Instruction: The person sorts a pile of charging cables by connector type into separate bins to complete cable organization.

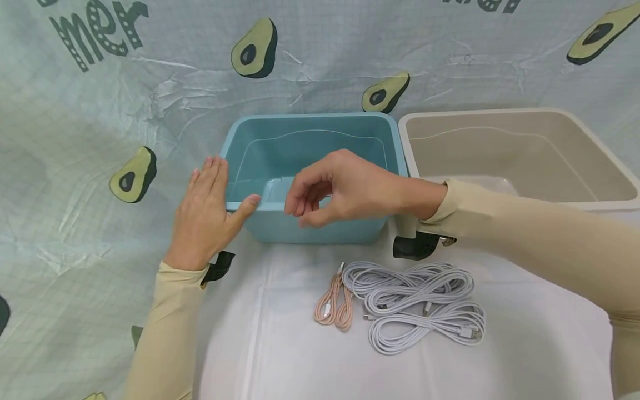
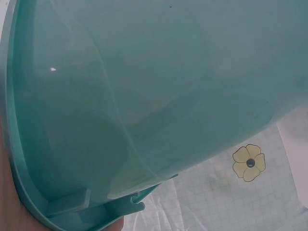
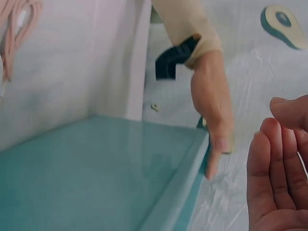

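My left hand (image 1: 202, 216) rests at the left front corner of the blue plastic bin (image 1: 320, 225), fingers straight along its side and thumb across the front rim. The left wrist view is mostly filled by the bin's underside and wall (image 2: 144, 96). Over the bin's front rim hovers my right hand (image 1: 345, 189), its fingers loosely bent and nothing between them. The right wrist view shows those fingers (image 3: 279, 163) and thumb apart. Below the bin lie a pink cable (image 1: 327, 297) tied in a bundle and several coiled white cables (image 1: 427, 319).
A beige bin (image 1: 500, 144) stands directly right of the blue one, under my right forearm. Behind and to the left hangs a plastic sheet (image 1: 310, 55) printed with avocados. A white cloth (image 1: 300, 361) covers the table in front.
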A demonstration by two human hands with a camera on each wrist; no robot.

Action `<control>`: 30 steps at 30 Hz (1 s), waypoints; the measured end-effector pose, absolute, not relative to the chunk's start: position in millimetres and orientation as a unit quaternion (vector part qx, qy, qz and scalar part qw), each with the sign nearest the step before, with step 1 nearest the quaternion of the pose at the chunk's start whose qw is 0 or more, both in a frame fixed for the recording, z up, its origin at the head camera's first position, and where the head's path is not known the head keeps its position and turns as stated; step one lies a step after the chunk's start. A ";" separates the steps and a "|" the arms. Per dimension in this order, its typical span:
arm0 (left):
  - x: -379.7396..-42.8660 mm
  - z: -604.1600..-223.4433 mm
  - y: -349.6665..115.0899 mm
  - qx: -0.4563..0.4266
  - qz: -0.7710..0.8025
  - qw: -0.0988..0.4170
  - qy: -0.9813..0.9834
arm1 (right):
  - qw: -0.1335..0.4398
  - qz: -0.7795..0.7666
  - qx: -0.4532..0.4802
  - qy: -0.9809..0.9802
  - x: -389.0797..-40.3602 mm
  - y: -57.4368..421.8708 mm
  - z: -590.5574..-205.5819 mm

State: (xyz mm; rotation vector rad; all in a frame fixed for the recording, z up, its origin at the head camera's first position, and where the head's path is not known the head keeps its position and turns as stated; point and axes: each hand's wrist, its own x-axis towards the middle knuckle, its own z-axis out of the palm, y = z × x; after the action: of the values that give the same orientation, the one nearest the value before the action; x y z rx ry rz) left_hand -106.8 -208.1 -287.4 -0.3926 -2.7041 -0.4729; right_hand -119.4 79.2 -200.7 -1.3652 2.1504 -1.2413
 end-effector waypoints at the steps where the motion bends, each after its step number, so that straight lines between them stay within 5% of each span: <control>1: -106.8 -287.6 -208.3 -0.139 -0.167 0.184 -0.959 | 0.158 -0.431 -0.481 0.747 -117.2 79.0 -202.1; 19: -106.6 -289.0 -208.3 -0.131 -0.162 0.172 -0.963 | 0.267 -0.350 -0.510 0.739 -91.1 77.2 -246.1; 30: -107.9 -289.4 -208.4 -0.134 -0.165 0.183 -0.960 | 0.264 -0.287 -0.537 0.748 -91.2 72.4 -279.9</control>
State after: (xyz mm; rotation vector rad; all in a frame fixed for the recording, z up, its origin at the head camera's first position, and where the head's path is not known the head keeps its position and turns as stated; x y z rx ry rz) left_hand -107.9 -208.4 -289.4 -0.3794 -2.7085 -0.4649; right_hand -91.2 72.4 -279.9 -1.4517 2.0207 -0.7766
